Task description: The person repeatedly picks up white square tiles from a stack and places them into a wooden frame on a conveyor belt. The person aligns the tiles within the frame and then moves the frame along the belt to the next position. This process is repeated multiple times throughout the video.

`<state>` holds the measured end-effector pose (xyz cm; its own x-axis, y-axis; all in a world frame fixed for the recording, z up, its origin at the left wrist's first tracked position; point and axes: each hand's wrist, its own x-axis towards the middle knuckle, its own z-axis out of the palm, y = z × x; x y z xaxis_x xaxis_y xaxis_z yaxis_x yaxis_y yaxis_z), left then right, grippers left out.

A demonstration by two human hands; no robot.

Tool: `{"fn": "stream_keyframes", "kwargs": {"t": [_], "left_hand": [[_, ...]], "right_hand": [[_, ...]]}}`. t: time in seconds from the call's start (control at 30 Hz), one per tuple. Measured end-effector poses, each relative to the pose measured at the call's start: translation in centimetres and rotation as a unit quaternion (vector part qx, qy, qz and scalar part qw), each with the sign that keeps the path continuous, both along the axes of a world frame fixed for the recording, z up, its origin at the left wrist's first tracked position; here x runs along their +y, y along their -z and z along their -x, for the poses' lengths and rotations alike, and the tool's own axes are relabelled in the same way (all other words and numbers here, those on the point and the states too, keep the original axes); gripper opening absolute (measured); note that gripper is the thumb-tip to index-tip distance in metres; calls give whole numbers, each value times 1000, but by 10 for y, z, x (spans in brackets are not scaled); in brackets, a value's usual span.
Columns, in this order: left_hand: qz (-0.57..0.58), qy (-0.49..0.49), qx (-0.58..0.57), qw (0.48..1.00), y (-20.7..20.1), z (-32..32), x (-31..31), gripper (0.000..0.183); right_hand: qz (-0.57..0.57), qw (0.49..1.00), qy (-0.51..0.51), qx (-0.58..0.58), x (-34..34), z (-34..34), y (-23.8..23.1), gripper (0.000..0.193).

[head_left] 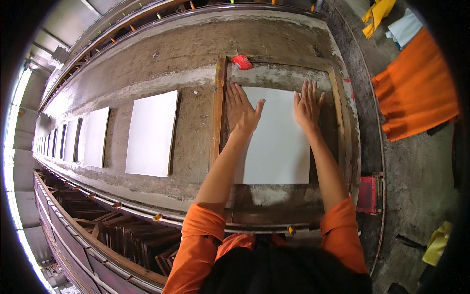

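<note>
Head view: the white panel (pixel 276 142) lies (flat) between the fingers (pixel 242 96).

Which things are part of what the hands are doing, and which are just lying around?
Seem part of the job:
left hand and right hand, both spread flat
white panel between them
wooden frame around it
probably the row of white panels

Seem just lying about:
orange cloth
yellow cloth
small red thing, purpose unclear
</note>
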<state>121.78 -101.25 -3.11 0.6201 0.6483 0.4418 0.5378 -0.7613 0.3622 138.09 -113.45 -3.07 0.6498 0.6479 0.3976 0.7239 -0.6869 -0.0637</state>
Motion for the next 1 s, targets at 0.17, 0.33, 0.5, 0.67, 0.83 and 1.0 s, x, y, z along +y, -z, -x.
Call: {"fn": "stream_keyframes", "kwargs": {"t": [0.17,0.33,0.5,0.67,0.83,1.0], "left_hand": [[-17,33,16,999,-4,29,-26,90],[-32,74,56,995,-16,52,-54,89],[-24,104,51,993,-14,76,-75,91],[-58,92,106,988,-12,101,-100,97],[-28,114,174,978,-27,115,-123,94],[-34,99,146,984,-16,114,-122,91]], "right_hand": [[1,1000,17,-17,-33,28,-3,59],[-19,1000,-3,-22,-63,57,-2,60],[17,999,-41,-7,-90,88,-10,62],[5,990,-142,18,-115,116,-13,66],[79,967,-239,25,-133,131,-18,67],[86,957,-274,50,-132,131,-23,66]]}}
